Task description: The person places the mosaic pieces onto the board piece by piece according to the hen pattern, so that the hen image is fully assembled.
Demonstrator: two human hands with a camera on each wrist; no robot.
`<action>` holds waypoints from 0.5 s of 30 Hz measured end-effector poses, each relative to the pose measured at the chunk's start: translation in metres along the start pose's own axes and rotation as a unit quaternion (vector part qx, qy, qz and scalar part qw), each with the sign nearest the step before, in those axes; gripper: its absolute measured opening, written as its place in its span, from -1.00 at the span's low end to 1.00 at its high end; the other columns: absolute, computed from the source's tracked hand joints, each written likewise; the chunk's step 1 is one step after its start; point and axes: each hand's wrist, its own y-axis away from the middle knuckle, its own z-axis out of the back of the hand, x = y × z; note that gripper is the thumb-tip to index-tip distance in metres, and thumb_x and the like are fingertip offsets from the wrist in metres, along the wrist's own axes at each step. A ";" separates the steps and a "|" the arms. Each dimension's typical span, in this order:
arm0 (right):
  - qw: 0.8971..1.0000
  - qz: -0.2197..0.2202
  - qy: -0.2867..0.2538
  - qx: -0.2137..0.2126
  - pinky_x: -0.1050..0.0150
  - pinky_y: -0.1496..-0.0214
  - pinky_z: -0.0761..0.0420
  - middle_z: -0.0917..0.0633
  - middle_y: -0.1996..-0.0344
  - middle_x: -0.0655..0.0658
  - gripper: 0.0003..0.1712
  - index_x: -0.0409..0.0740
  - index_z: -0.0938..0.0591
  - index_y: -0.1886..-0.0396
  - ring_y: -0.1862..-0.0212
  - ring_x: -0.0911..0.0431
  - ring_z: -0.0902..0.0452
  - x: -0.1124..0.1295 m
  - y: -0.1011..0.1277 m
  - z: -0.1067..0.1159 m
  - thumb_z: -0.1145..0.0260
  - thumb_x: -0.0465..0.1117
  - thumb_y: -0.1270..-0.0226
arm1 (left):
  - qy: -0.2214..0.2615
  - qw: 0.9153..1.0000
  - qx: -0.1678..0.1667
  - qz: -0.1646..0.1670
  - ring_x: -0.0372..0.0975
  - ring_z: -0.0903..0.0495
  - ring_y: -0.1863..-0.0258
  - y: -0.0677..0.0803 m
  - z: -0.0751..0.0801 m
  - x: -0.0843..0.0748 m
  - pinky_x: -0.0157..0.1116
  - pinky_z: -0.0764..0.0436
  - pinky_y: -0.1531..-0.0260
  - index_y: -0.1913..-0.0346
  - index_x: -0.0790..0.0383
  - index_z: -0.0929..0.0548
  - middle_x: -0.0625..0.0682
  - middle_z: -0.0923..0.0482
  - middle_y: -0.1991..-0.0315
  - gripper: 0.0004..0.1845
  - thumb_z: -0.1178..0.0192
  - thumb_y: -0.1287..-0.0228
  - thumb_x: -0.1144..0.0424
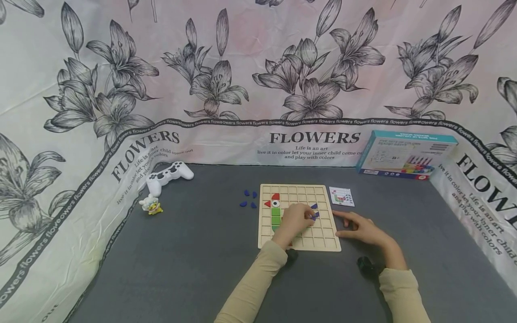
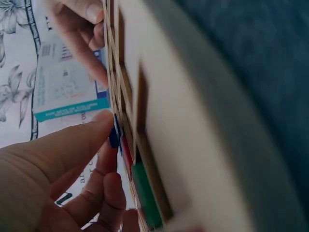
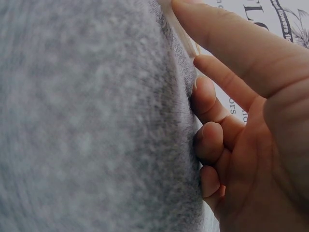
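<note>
A wooden grid board (image 1: 299, 190) lies flat on the dark table. My left hand (image 1: 296, 220) reaches over its middle, thumb and fingers pinching a small blue piece (image 2: 114, 137) at the board's surface. Just right of those fingertips, blue pieces (image 1: 317, 214) sit in the grid. Down the left part run red pieces (image 1: 275, 196), a white piece with a black dot (image 1: 275, 203) and green squares (image 1: 276, 211); the left hand hides the cells beneath it. My right hand (image 1: 365, 229) rests beside the board, thumb and index fingertips spread along its right edge.
Several loose blue pieces (image 1: 243, 204) lie left of the board. A pattern card (image 1: 341, 196) is at its upper right, with a teal-edged box (image 1: 404, 154) behind. A white game controller (image 1: 169, 177) and a small figurine (image 1: 151, 205) stand at the left, before the flowered cloth.
</note>
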 end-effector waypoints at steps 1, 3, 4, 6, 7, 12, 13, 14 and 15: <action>1.000 -0.001 0.000 0.001 0.32 0.47 -0.15 -0.38 0.36 0.01 -0.21 0.02 -0.36 -0.32 0.52 0.25 -0.18 0.000 0.000 0.000 -0.38 0.09 -0.08 | -0.004 1.000 0.000 0.004 -0.42 -0.48 0.48 0.000 -0.002 -0.001 -0.44 -0.37 0.35 0.31 0.00 -0.74 -0.22 -0.60 0.50 -0.90 -0.36 -0.06 0.19; 1.000 -0.001 -0.001 0.001 0.32 0.48 -0.15 -0.37 0.36 0.01 -0.21 0.02 -0.36 -0.32 0.51 0.25 -0.18 0.001 0.000 0.000 -0.38 0.09 -0.08 | -0.012 1.000 -0.002 0.006 -0.43 -0.48 0.49 -0.001 -0.005 -0.002 -0.44 -0.37 0.34 0.34 0.00 -0.74 -0.23 -0.61 0.51 -0.92 -0.37 -0.05 0.18; 1.000 -0.002 0.000 0.001 0.32 0.47 -0.15 -0.37 0.36 0.01 -0.21 0.02 -0.36 -0.32 0.51 0.25 -0.18 0.001 0.000 0.001 -0.38 0.10 -0.08 | -0.013 1.000 -0.003 0.006 -0.43 -0.49 0.49 -0.001 -0.005 -0.003 -0.43 -0.37 0.34 0.36 0.00 -0.75 -0.23 -0.61 0.51 -0.92 -0.37 -0.04 0.17; 1.000 -0.003 0.000 0.002 0.32 0.47 -0.14 -0.37 0.35 0.01 -0.21 0.02 -0.36 -0.32 0.51 0.25 -0.18 0.002 0.000 0.001 -0.38 0.10 -0.08 | -0.014 1.000 -0.006 0.006 -0.44 -0.49 0.50 -0.001 -0.006 -0.005 -0.44 -0.38 0.35 0.38 0.00 -0.75 -0.24 -0.62 0.52 -0.93 -0.39 -0.02 0.17; 1.000 -0.003 0.000 0.002 0.32 0.47 -0.14 -0.37 0.35 0.01 -0.21 0.02 -0.36 -0.32 0.50 0.25 -0.18 0.002 0.001 0.001 -0.38 0.10 -0.08 | -0.015 1.000 -0.007 0.007 -0.44 -0.49 0.51 -0.002 -0.006 -0.006 -0.45 -0.38 0.36 0.39 0.00 -0.75 -0.24 -0.61 0.54 -0.93 -0.39 -0.01 0.17; 1.000 -0.005 -0.003 0.002 0.33 0.47 -0.14 -0.37 0.35 0.00 -0.21 0.02 -0.36 -0.32 0.50 0.24 -0.18 0.003 0.001 0.001 -0.38 0.10 -0.08 | -0.010 1.000 -0.003 0.010 -0.44 -0.46 0.53 -0.002 -0.008 -0.008 -0.49 -0.37 0.40 0.41 0.01 -0.75 -0.24 -0.59 0.55 -0.93 -0.40 0.01 0.17; 1.000 -0.005 -0.003 0.002 0.33 0.47 -0.14 -0.37 0.35 0.00 -0.21 0.02 -0.36 -0.32 0.50 0.24 -0.18 0.003 0.001 0.001 -0.38 0.10 -0.08 | -0.009 1.000 0.000 0.010 -0.44 -0.48 0.52 -0.002 -0.008 -0.008 -0.49 -0.39 0.38 0.40 0.01 -0.75 -0.24 -0.61 0.54 -0.93 -0.41 0.01 0.17; 1.000 -0.006 -0.004 0.002 0.33 0.48 -0.15 -0.37 0.35 0.00 -0.20 0.02 -0.36 -0.32 0.50 0.24 -0.18 0.003 0.001 0.001 -0.38 0.10 -0.08 | -0.010 1.000 0.003 0.008 -0.43 -0.49 0.49 -0.002 -0.008 -0.009 -0.48 -0.40 0.36 0.39 0.00 -0.76 -0.24 -0.62 0.51 -0.92 -0.40 0.01 0.17; 1.000 -0.006 -0.004 0.002 0.33 0.48 -0.15 -0.37 0.35 0.00 -0.20 0.02 -0.36 -0.32 0.50 0.24 -0.18 0.003 0.001 0.001 -0.38 0.10 -0.08 | -0.012 1.000 0.007 0.007 -0.43 -0.51 0.46 -0.002 -0.008 -0.009 -0.47 -0.41 0.31 0.37 0.00 -0.76 -0.24 -0.63 0.49 -0.90 -0.40 0.01 0.16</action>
